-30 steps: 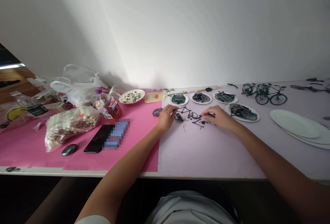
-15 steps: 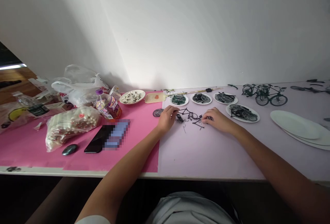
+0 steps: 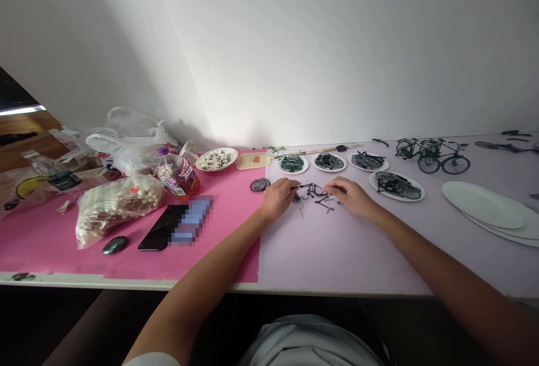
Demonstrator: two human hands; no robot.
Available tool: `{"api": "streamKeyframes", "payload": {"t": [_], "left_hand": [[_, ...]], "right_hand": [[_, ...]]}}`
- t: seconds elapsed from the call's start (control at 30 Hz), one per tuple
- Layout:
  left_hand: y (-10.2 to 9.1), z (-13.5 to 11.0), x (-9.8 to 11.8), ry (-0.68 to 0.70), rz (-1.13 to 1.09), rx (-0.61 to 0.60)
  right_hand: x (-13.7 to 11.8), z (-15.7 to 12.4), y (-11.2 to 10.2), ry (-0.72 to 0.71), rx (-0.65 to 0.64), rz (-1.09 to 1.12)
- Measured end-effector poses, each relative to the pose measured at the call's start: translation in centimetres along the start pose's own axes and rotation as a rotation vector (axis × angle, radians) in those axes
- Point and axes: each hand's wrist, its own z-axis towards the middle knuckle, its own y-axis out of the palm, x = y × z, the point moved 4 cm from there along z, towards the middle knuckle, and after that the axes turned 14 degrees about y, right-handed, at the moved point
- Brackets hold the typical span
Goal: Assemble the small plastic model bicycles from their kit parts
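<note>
Bikes (image 3: pixel 442 157) stand built near table (image 3: pixel 320 259) back edge; left hand (image 3: pixel 278 197) grip pinches frame (image 3: pixel 305 186), wheel (image 3: pixel 260 185) apart, parts (image 3: pixel 324 204) loose; right hand (image 3: pixel 350 195) grip: can't tell.

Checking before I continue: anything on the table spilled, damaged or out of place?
A dark blotch mars the pale front table edge at far left; stain or damage, I can't tell.

And there's the model bicycle frame (image 3: pixel 306 186) — slim, black, showing as little more than a narrow bar stretching sideways from the pinching left fingers (image 3: pixel 287 184). Dark curved pieces (image 3: pixel 316 191) sit towards the right fingers (image 3: pixel 337 185) — and just nearer, small black parts (image 3: pixel 323 204) lie scattered across the bench (image 3: pixel 315 248).
</note>
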Motion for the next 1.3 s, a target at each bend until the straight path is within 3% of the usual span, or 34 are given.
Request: {"api": "streamKeyframes", "payload": {"t": [0.27, 0.47, 0.9, 1.3], "left_hand": [[0.6, 0.0, 0.8, 0.147, 0.060, -0.065], [0.8, -0.1, 1.4, 0.241, 0.080, -0.103], [0.9, -0.3, 1.9, 0.281, 0.110, -0.128], [0.0, -0.1, 3.2, 0.399, 0.152, -0.141]], "right_hand": [[-0.1, -0.3, 0.7, 0.044, -0.082, 0.194], [0.3, 0.0, 1.0, 0.113, -0.040, 0.340], [0.6, -0.2, 1.7, 0.166, -0.141, 0.410], [0.8, -0.5, 2.4, 0.145, -0.288, 0.335]]}}
